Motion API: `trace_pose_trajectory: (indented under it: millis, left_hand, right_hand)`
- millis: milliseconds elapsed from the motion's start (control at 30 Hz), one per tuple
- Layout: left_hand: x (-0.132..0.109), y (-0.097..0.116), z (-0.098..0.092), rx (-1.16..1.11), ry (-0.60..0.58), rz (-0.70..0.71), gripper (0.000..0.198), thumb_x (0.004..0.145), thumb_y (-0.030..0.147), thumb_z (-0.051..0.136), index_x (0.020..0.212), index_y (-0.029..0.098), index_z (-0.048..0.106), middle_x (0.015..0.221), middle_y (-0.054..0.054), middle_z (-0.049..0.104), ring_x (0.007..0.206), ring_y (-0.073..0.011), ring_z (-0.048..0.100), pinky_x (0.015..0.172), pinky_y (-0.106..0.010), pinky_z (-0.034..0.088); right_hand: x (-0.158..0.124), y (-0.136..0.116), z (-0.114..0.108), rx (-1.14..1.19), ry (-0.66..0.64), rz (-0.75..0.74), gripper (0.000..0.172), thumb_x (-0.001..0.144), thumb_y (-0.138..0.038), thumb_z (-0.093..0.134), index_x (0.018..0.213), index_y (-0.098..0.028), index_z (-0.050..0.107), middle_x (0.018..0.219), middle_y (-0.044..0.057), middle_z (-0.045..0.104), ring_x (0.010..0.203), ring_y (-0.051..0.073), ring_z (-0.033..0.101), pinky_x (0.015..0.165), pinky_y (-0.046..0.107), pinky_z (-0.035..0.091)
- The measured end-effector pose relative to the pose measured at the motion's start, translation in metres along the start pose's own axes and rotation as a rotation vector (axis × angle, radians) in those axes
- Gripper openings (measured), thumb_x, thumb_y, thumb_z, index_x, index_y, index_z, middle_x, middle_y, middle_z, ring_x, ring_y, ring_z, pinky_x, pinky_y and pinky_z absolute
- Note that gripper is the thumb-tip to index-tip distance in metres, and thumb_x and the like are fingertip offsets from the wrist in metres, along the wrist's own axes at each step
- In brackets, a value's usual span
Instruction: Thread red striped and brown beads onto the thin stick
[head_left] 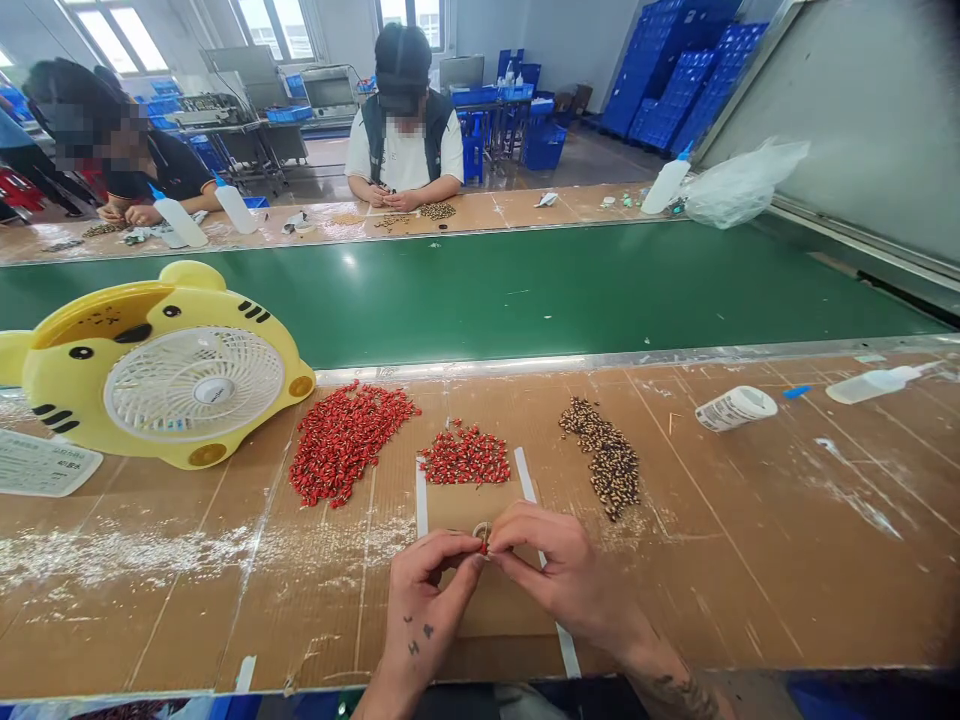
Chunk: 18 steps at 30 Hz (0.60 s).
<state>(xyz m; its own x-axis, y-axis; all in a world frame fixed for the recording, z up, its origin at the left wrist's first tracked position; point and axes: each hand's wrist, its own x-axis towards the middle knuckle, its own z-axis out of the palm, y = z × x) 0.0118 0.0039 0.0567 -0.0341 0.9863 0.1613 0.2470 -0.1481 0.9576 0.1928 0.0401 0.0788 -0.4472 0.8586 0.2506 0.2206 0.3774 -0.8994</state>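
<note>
My left hand [424, 600] and my right hand [559, 570] meet fingertip to fingertip over a cardboard sheet near the front edge of the bench. Both pinch one small red part [484, 545] between thumbs and forefingers. Just beyond them lies a small heap of red parts [465, 458] between two white tape strips. A larger heap of red parts [341, 440] lies to the left, and a heap of dark brown parts [609, 460] to the right.
A yellow tiger-shaped desk fan [161, 375] stands at the left. A white tape roll [735, 407] and a lying squeeze bottle [874, 384] rest at the right. A green conveyor belt [525, 290] runs across; two people work at the far bench.
</note>
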Motion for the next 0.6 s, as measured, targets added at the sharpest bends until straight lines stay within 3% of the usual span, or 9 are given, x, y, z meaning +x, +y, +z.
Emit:
trace_pose_trajectory:
  millis: [267, 600]
  left_hand:
    - [0.0, -0.002, 0.0, -0.208, 0.024, -0.195, 0.009, 0.078, 0.027, 0.078, 0.077, 0.019, 0.082, 0.071, -0.006, 0.077, 0.064, -0.0176, 0.07, 0.058, -0.022, 0.055]
    - [-0.001, -0.004, -0.004, -0.198, 0.027, 0.017, 0.01, 0.082, 0.018, 0.076, 0.083, 0.025, 0.084, 0.076, -0.005, 0.08, 0.069, -0.0172, 0.073, 0.063, -0.024, 0.058]
  right_hand:
    - [0.002, 0.004, 0.004, 0.097, -0.001, 0.082, 0.013, 0.092, -0.028, 0.068, 0.085, -0.022, 0.077, 0.084, 0.005, 0.076, 0.078, 0.017, 0.071, 0.074, 0.028, 0.055]
    - [0.0, 0.022, 0.01, 0.409, -0.008, 0.271, 0.024, 0.083, -0.043, 0.077, 0.082, -0.019, 0.081, 0.079, 0.006, 0.074, 0.071, 0.016, 0.067, 0.064, 0.024, 0.053]
